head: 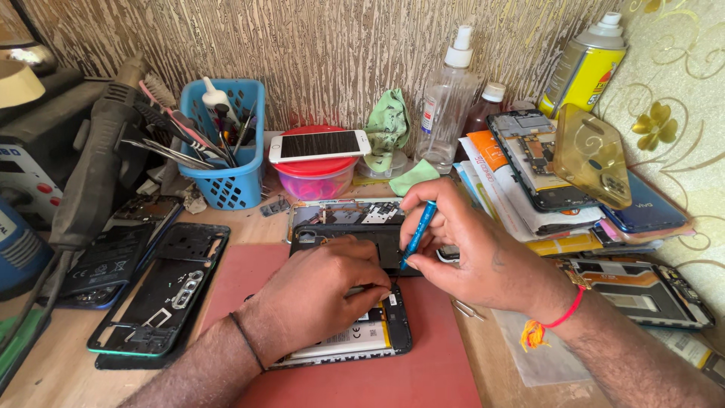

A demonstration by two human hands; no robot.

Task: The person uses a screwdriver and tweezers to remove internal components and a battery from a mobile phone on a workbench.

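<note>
Holding a blue screwdriver (pixel 418 233) in my right hand (pixel 472 253), I had it pinched between thumb and fingertips, fingers curled tight around the shaft, tip pointing down at the upper end of the opened phone (pixel 362 332). Left hand (pixel 317 295) was loosely clenched, knuckles up, pressed flat onto the middle of that phone, fingertips meeting just below the screwdriver tip. Couldn't tell whether the left fingers pinched anything small; they were tucked under.

Phone lay back-off on the red mat (pixel 362 378), directly under both hands. Only its battery end showed near my left wrist; the rest was covered by the left hand. The exact contact point of the tip was hidden behind my left fingers.

Just beyond the hands: another stripped phone frame (pixel 343 215), partly blocked by my right fingers. Further out, a white phone (pixel 319 144) sat on a red-lidded tub (pixel 316 175). Left of my left arm: two black back frames (pixel 162 291); beyond them a blue basket (pixel 226 147) of tools. Right of my right wrist: a stack of phones and papers (pixel 544 177) and a yellow spray can (pixel 583 66). Right forearm was cut off by the frame edge; a red thread (pixel 555 321) was at the wrist.
</note>
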